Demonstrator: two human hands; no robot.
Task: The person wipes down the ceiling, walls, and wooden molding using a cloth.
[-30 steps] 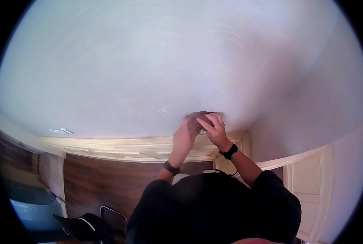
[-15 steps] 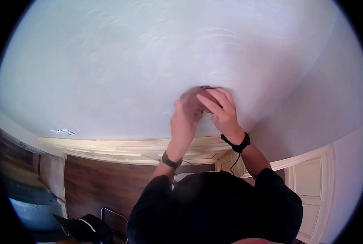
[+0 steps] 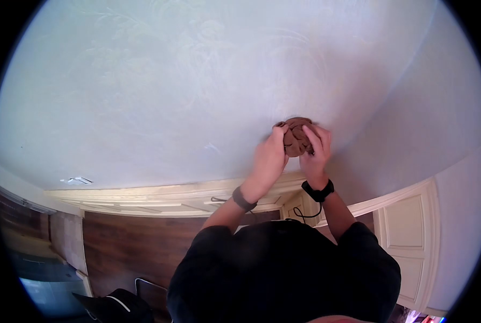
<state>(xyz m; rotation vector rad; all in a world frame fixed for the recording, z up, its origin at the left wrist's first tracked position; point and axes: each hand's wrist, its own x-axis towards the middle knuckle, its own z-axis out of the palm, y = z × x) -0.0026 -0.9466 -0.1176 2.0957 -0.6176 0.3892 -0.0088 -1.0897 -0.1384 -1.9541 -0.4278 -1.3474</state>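
Note:
A crumpled brown cloth (image 3: 296,141) is bunched into a ball between both hands, in front of the pale wall surface. My left hand (image 3: 271,153) grips its left side, thumb on top of the folds. On the right side my right hand (image 3: 317,146) has its fingers curled over the cloth. Parts of the fingers of each hand are hidden by the bundle. Whether the cloth touches the wall (image 3: 159,97) I cannot tell.
Cream panelled woodwork (image 3: 143,202) runs below the wall, with more panels (image 3: 407,231) at the right. A dark cable (image 3: 305,216) hangs by my right wrist. A black cap (image 3: 116,304) and a metal frame (image 3: 151,282) are at the lower left, over a brown wood floor (image 3: 127,242).
Both hands have moved right with the cloth, the left hand most. The cloth, blurred before, now shows as a compact bundle. The view has shifted slightly.

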